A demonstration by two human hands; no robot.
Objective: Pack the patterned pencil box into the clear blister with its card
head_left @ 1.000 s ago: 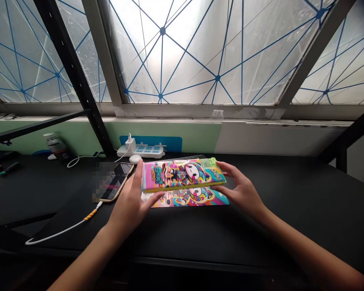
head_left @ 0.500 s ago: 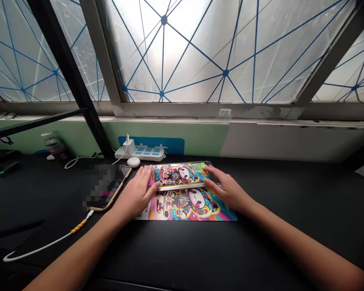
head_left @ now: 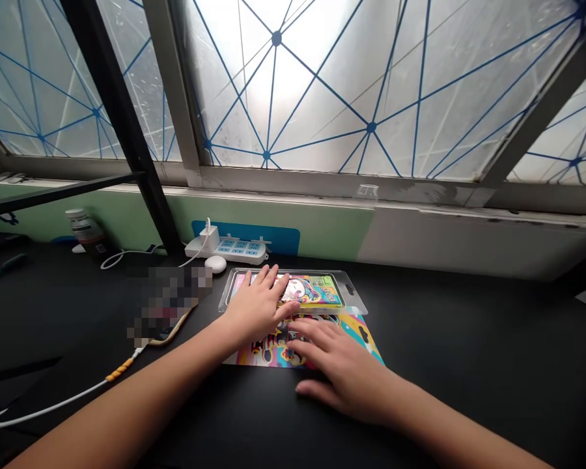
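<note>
A box with colourful cartoon print (head_left: 317,291) lies in a clear plastic blister tray (head_left: 356,301) on the black table. My left hand (head_left: 256,311) rests flat over the left part of the box, fingers spread, covering some of the print. In front of the tray, partly under its near edge, is a printed card (head_left: 261,352) with matching artwork and a hang hole at its right. My right hand (head_left: 344,366) is over the middle of this card, fingers stretched out and holding nothing. Whether its fingertips touch the card I cannot tell.
Left of the tray is a phone (head_left: 178,322), partly blurred out, with a white cable (head_left: 53,407). A round white case (head_left: 215,264) and a power strip (head_left: 239,249) sit behind. A bottle (head_left: 88,234) stands near the black metal post (head_left: 122,124).
Both hands were at the ends of the box. My right hand has left its right end and come down over the card; my left has slid onto the box, which now sits flatter in the tray.
</note>
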